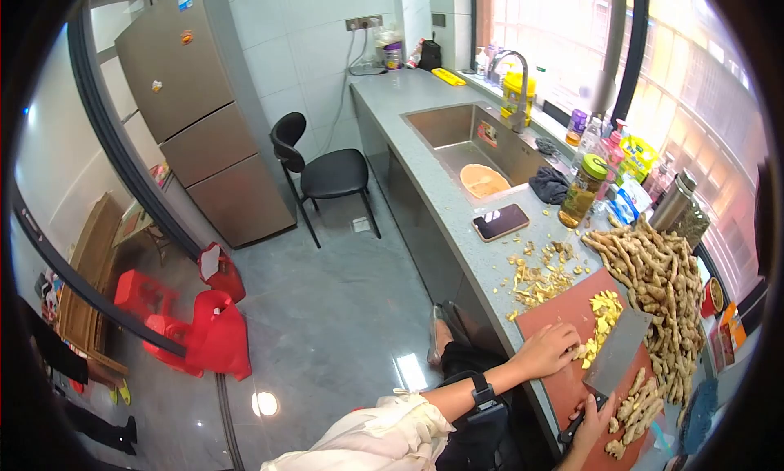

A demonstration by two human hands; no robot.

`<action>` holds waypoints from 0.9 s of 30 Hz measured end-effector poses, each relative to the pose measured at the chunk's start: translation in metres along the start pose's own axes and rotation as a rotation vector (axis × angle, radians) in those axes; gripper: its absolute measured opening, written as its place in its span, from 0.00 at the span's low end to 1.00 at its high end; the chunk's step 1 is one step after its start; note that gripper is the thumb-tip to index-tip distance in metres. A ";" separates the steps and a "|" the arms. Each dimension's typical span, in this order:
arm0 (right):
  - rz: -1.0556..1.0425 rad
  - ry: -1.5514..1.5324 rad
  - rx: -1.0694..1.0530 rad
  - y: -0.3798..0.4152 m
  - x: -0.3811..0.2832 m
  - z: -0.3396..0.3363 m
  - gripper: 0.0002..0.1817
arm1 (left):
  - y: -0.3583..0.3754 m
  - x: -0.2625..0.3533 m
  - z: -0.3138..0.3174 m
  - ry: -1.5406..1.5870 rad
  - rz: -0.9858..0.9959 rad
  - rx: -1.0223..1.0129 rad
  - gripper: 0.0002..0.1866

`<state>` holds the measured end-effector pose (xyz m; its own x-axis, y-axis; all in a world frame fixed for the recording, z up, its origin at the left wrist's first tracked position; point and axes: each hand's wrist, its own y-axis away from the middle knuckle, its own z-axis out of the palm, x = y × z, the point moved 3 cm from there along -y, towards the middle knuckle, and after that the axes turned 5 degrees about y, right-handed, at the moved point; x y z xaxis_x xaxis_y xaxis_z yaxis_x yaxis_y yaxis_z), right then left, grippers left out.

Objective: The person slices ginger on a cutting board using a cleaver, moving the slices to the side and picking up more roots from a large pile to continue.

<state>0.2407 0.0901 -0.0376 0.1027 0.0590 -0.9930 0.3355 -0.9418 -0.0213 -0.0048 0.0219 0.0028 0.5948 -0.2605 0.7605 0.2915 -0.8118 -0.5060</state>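
Note:
My right hand (592,432) is wrapped round the black handle of a cleaver (619,352), whose broad blade lies over a reddish-brown cutting board (545,317). My left hand (549,348) rests on the board with curled fingers at the edge of the cut ginger (602,320); what sits under its fingertips looks like a small ginger piece, partly hidden. Yellow slices spread along the blade's left side. Peeled-looking ginger roots (637,410) lie to the right of the handle. Beyond the board rises a big pile of whole ginger (653,287).
Ginger peelings (543,279) and a phone (501,223) lie on the counter (433,173) past the board. A sink (457,136) holds an orange bowl (483,181). Bottles and a lidded jar (584,191) line the window side. A black chair (335,175) stands on the floor.

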 end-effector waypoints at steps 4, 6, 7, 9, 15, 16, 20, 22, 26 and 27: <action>-0.013 -0.011 0.022 0.004 -0.009 0.006 0.33 | -0.001 0.000 0.000 -0.016 0.017 0.006 0.09; 0.008 -0.003 0.028 0.012 -0.024 0.015 0.31 | -0.001 0.003 -0.003 -0.024 0.004 0.003 0.08; 0.030 0.004 0.020 0.013 -0.031 0.017 0.29 | -0.002 0.005 -0.004 -0.012 0.013 -0.012 0.08; 0.027 -0.003 0.042 0.013 -0.034 0.016 0.24 | -0.003 0.004 -0.004 -0.040 -0.006 -0.013 0.08; 0.010 -0.010 -0.039 0.018 -0.053 0.024 0.15 | -0.003 0.001 -0.003 -0.079 0.029 -0.008 0.10; 0.009 -0.008 -0.007 0.018 -0.055 0.022 0.15 | -0.003 0.001 -0.003 -0.080 0.031 0.003 0.10; 0.029 0.001 -0.036 0.018 -0.050 0.023 0.16 | -0.005 0.006 -0.007 -0.068 0.001 -0.022 0.09; 0.024 0.018 -0.042 0.018 -0.054 0.023 0.15 | -0.005 0.006 -0.007 -0.070 0.010 -0.024 0.09; 0.023 0.016 -0.053 0.018 -0.052 0.023 0.15 | -0.005 0.005 -0.006 -0.063 0.001 -0.022 0.08; 0.022 0.016 -0.042 0.019 -0.053 0.022 0.15 | -0.005 0.005 -0.006 -0.059 0.007 -0.029 0.08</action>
<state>0.2207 0.0621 0.0125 0.1252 0.0440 -0.9912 0.3718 -0.9283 0.0058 -0.0074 0.0217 0.0114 0.6400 -0.2362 0.7312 0.2655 -0.8250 -0.4989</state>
